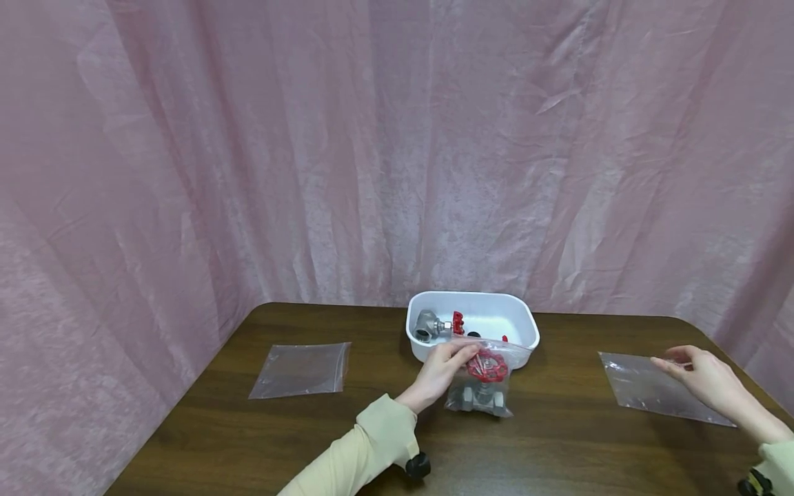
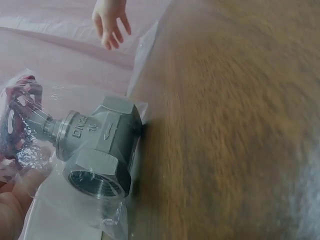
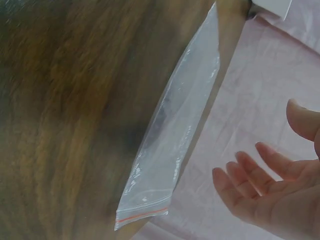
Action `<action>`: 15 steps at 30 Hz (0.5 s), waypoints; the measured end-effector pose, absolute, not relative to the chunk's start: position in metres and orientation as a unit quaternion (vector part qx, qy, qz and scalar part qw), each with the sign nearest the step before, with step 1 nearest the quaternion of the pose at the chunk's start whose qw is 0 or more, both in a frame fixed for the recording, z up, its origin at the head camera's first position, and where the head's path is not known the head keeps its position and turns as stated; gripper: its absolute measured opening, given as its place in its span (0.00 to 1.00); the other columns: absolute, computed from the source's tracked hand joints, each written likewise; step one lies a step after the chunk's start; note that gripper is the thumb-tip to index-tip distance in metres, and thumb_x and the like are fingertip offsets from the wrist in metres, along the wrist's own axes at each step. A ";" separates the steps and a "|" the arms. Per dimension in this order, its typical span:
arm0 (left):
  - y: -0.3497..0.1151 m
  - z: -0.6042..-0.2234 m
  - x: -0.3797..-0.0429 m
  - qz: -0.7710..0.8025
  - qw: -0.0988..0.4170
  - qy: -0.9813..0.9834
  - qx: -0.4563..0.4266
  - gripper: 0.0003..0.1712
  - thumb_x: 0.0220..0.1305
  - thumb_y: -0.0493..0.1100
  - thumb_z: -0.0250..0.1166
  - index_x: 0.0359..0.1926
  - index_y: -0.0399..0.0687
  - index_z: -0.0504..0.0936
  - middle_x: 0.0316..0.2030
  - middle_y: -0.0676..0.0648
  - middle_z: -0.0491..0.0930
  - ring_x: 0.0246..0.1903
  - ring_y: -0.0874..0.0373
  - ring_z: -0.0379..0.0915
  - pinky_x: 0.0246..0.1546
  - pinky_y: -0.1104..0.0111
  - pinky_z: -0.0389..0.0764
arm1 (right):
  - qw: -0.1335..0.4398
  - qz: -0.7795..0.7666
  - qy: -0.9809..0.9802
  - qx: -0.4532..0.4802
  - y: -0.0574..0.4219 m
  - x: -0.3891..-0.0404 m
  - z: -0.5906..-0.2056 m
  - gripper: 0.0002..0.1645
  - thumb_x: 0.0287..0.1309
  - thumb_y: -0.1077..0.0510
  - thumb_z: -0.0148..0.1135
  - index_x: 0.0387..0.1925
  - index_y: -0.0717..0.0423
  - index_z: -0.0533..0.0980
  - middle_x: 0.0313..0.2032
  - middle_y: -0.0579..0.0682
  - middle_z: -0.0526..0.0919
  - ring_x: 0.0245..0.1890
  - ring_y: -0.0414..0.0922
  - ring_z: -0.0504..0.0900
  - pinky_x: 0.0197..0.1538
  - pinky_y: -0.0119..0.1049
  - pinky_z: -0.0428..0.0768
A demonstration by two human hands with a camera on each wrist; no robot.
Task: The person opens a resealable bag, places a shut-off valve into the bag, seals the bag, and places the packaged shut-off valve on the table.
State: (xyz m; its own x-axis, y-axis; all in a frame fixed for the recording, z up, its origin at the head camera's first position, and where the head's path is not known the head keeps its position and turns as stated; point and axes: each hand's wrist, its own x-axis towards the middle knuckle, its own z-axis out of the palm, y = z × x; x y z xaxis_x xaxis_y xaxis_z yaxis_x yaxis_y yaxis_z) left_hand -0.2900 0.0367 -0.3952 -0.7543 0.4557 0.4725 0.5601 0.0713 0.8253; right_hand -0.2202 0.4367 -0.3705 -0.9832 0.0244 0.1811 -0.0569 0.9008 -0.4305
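My left hand (image 1: 439, 373) pinches the upper part of a clear zip bag (image 1: 455, 394) at the table's middle, in front of a white tub. Inside that bag is a metal valve (image 2: 102, 132) with a red handwheel (image 1: 486, 366); its body is low, just over or touching the wood. In the left wrist view, raised letters show on the valve, and only part of my left hand is visible. My right hand (image 1: 707, 380) hovers with loosely bent fingers above a flat clear zip bag (image 3: 172, 125) on the right side, holding nothing.
The white tub (image 1: 524, 303) stands at the table's back edge. In it lie another metal valve (image 1: 428, 325) with a red wheel (image 1: 457, 322) and small parts partly hidden by the bag. Another flat clear bag (image 1: 300, 370) lies at left. A pink curtain (image 1: 397, 151) hangs behind the table.
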 end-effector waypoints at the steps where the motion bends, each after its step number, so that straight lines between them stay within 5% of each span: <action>1: 0.037 -0.391 -0.286 -0.585 0.044 -0.732 -0.346 0.14 0.65 0.38 0.54 0.45 0.32 0.79 0.42 0.43 0.79 0.46 0.62 0.71 0.48 0.70 0.67 | 0.091 0.216 -0.972 0.005 0.439 -0.220 -0.371 0.36 0.64 0.47 0.49 0.44 0.84 0.63 0.38 0.77 0.71 0.38 0.69 0.71 0.33 0.56 0.71; 15: 0.063 -0.404 -0.285 -0.597 0.027 -0.737 -0.315 0.14 0.65 0.42 0.55 0.39 0.36 0.82 0.34 0.48 0.81 0.33 0.68 0.70 0.38 0.73 0.71 | 0.078 0.166 -0.983 -0.017 0.468 -0.223 -0.380 0.43 0.63 0.44 0.49 0.39 0.91 0.61 0.37 0.83 0.67 0.38 0.75 0.67 0.35 0.60 0.69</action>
